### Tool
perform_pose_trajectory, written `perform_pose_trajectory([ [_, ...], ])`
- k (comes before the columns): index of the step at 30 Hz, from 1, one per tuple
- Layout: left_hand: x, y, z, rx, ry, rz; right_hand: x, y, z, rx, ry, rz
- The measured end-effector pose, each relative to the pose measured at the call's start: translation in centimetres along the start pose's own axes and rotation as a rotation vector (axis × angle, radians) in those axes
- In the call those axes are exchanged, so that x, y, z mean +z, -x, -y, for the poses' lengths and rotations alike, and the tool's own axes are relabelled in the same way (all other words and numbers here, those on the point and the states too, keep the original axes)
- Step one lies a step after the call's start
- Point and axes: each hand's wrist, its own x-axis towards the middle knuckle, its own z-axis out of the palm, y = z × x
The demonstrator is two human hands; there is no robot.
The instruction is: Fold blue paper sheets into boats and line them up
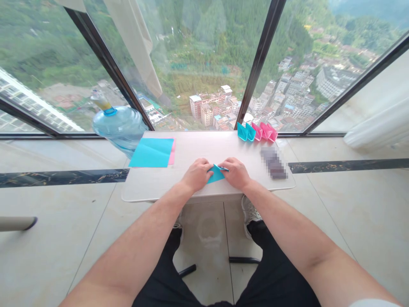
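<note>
A small piece of folded blue paper (216, 175) lies on the white table near its front edge, between my two hands. My left hand (198, 172) grips its left side with the fingers closed on the edge. On the other side, my right hand (235, 171) pinches a raised flap at the paper's upper right. The fingertips partly hide the paper's edges. Off to the left rests a stack of flat sheets, a blue sheet (152, 152) on top of a pink sheet (173, 154).
Several folded paper boats, blue (246, 132) and pink (264, 131), stand in a row at the table's (198, 147) back right. A blurred dark object (274, 163) lies in front of them. Behind the left end stands a large water bottle (119, 125), beside the windows.
</note>
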Motion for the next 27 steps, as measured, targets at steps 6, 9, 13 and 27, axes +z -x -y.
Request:
perform_pose_trajectory([
  [6,-0.1,0.0,-0.3,-0.01,-0.013,-0.003,0.2,0.7,-1.0,-0.2,0.099,-0.006],
  [9,0.0,0.0,-0.4,-0.021,-0.023,0.0,0.2,0.6,-1.1,-0.276,0.145,-0.006],
  [13,0.0,0.1,-0.5,-0.018,-0.04,-0.017,-0.1,0.7,-0.8,-0.298,0.196,0.027],
  [27,0.4,0.1,-1.9,-0.023,-0.134,-0.032,-1.4,1.4,-1.0,-0.403,0.138,0.056],
])
